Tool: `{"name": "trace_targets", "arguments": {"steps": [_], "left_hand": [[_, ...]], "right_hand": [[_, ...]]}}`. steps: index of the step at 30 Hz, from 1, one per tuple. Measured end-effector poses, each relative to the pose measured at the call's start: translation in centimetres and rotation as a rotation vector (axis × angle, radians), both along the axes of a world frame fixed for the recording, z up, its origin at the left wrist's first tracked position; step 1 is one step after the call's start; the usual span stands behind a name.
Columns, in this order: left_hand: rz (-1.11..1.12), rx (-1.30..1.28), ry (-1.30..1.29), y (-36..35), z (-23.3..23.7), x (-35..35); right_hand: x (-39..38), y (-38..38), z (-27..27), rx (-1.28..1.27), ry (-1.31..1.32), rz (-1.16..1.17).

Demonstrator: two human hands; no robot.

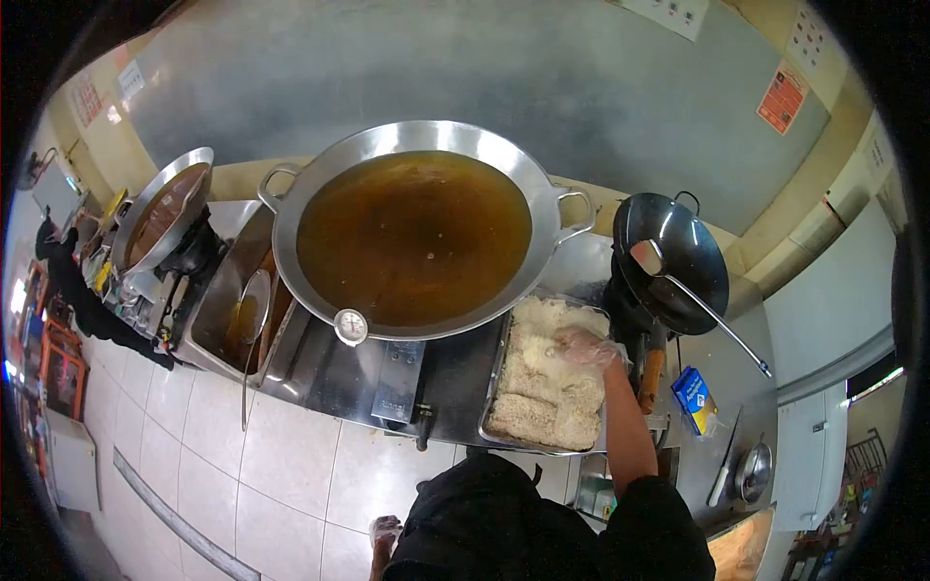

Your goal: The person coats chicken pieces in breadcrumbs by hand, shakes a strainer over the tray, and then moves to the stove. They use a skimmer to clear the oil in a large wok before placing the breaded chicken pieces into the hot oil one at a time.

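Pale crumb-coated slabs (pixel 523 418) lay in the rectangular silver metal tray (pixel 494 373), beside the wide silver wok (pixel 412 138) of brown liquid. I saw the clear-gloved right hand (pixel 588 346) over them; the clear-gloved left hand (pixel 386 530) hung low. I couldn't tell whether either hand's fingers gripped anything.

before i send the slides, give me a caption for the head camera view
Gloved right hand over a tray of pale coated pieces beside a wide wok of amber liquid, left hand low.
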State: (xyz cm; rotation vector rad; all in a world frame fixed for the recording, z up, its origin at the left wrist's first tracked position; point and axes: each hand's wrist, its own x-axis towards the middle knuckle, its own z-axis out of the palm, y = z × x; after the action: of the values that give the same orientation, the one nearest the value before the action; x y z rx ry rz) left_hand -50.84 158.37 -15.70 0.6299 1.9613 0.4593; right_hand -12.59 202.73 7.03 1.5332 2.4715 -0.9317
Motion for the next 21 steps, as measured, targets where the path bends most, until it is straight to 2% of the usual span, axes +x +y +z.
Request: {"name": "trace_targets", "arguments": {"steps": [1,2,3,4,5,7,8,11,14,15,17,19,21], "left_hand": [[-0.068,0.152,-0.063,-1.3,-4.6,-1.5],[-0.091,0.291,-0.048,-2.0,-8.4,-2.8],[0.184,0.295,-0.277,-1.8,-8.8,-2.9],[0.487,0.313,-0.476,-1.5,-9.1,-3.0],[0.473,0.432,-0.517,-1.3,-8.5,-3.1],[0.494,0.386,-0.519,-0.7,-8.8,-3.6],[0.487,0.365,-0.494,-0.7,-8.9,-3.7],[0.492,0.345,-0.442,-0.8,-9.0,-4.0],[0.548,0.313,-0.453,-1.8,-8.4,-3.4],[0.609,0.553,-0.58,-2.9,-7.5,-2.3],[0.325,0.167,-0.339,-2.8,-5.6,-2.3],[-0.04,-0.265,0.21,-2.4,-3.6,0.1],[-0.123,-0.106,0.125,-5.7,-7.0,-1.0]], "right_hand": [[0.5,0.2,-1.9,0.015,-0.094,0.065],[3.1,2.0,-7.4,0.004,0.017,-0.046],[5.6,3.7,-12.8,-0.003,0.135,-0.151],[4.5,3.6,-11.1,0.072,0.092,-0.171],[3.1,3.3,-8.6,0.147,0.049,-0.193],[0.2,2.2,-3.7,0.295,-0.035,-0.242],[-0.3,1.9,-2.8,0.371,-0.075,-0.268],[2.0,3.6,-5.4,0.354,-0.345,-0.148],[5.4,6.5,-10.2,0.334,-0.62,-0.017],[6.4,6.8,-12.2,0.376,-0.53,-0.122],[7.3,6.7,-14.8,0.393,-0.41,-0.276],[6.9,6.4,-13.8,0.292,-0.415,-0.333],[5.0,6.0,-7.9,0.138,-0.482,-0.352]]}}
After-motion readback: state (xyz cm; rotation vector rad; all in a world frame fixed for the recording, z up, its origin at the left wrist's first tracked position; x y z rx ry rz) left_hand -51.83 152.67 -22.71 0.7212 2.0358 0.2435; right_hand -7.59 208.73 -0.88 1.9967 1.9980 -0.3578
